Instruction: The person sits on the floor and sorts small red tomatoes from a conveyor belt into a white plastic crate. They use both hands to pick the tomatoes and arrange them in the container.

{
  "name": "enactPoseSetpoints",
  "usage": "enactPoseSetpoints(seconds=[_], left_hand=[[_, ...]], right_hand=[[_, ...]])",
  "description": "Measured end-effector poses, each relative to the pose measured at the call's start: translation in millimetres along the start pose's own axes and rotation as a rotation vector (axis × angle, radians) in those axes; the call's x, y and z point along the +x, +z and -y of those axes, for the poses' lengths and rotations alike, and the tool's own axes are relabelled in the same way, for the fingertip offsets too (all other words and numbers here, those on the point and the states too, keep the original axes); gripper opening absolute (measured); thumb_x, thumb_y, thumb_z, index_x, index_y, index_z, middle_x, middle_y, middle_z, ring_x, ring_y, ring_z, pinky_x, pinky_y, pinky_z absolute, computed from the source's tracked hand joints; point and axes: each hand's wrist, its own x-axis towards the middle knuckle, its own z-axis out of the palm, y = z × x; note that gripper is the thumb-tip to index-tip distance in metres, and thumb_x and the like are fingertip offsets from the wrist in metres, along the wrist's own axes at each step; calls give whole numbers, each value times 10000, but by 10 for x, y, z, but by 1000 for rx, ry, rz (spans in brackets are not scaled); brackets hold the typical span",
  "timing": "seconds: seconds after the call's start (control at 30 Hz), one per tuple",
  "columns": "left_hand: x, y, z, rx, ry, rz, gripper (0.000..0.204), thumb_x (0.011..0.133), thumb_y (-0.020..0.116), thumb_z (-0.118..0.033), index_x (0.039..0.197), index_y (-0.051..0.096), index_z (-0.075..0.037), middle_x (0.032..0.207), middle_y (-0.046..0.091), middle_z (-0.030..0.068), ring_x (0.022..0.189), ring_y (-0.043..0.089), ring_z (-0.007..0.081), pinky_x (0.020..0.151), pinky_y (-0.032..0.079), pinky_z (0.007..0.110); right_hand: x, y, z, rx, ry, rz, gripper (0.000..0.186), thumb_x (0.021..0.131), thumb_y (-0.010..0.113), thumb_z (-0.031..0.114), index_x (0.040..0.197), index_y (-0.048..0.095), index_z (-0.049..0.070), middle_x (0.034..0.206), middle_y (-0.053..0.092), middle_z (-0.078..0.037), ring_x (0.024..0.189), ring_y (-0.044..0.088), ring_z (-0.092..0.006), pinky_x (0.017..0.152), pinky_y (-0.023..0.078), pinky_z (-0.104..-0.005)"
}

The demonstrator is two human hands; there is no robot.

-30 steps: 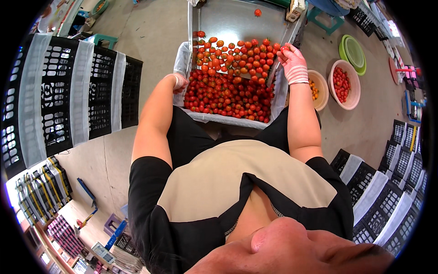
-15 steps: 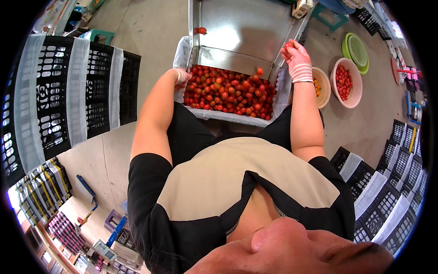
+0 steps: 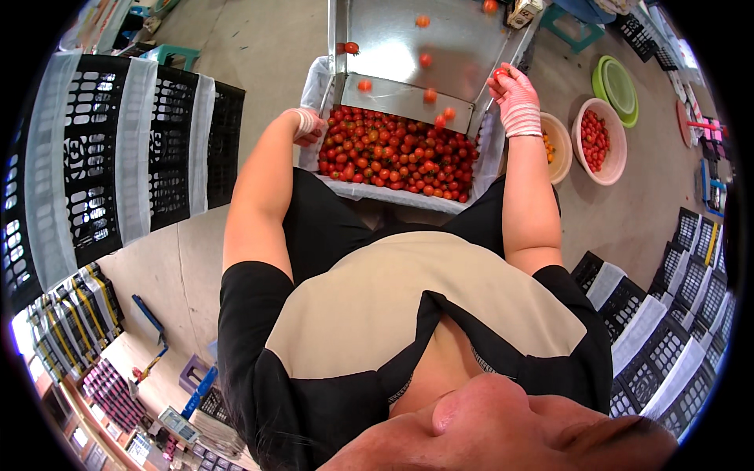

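Chute [image 3: 385,47], nearly bare half a second ago, now carries scattered tomatoes [image 3: 425,60], some blurred; heap [image 3: 400,157] in lined crate [image 3: 377,194] probably growing. Right hand [image 3: 516,93] pinches one tomato [image 3: 500,73]; left hand [image 3: 308,125] at crate's left edge, grip unclear. Chute shiny metal. Grey floor [image 3: 251,31], pink basin [image 3: 618,157] right, black stacks [image 3: 93,118] both sides.

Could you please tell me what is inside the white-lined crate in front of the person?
Red tomatoes, some orange-tinged, are piled inside the white-lined crate. They hide its bottom, and the metal chute covers its far part, so neither can be seen.
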Motion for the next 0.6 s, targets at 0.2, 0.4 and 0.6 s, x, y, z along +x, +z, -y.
enactPoseSetpoints(seconds=[0.2,0.4,0.6], left_hand=[[-215,-20,-22,-42,70,-73,257,876,562,-302,1080,555,-145,952,629,33,785,609,168,699,516,362],[-559,-106,-20,-315,229,-57,186,868,594,-232,1002,562,-107,725,543,-4,584,504,102,517,450,252],[-800,-73,-212,-569,569,-316,296,886,586,-254,1152,591,-123,744,549,-23,612,520,80,565,471,225]], right_hand=[[-10,-26,3,10,1,-6,348,848,623,68,1186,544,46,925,645,-63,751,659,-178,656,525,-287],[-62,-12,17,21,-10,2,345,847,623,75,1183,545,57,916,649,-55,758,659,-168,652,516,-276],[-90,11,26,0,-7,12,376,854,601,78,1217,515,33,969,632,-77,820,644,-205,739,512,-316]])
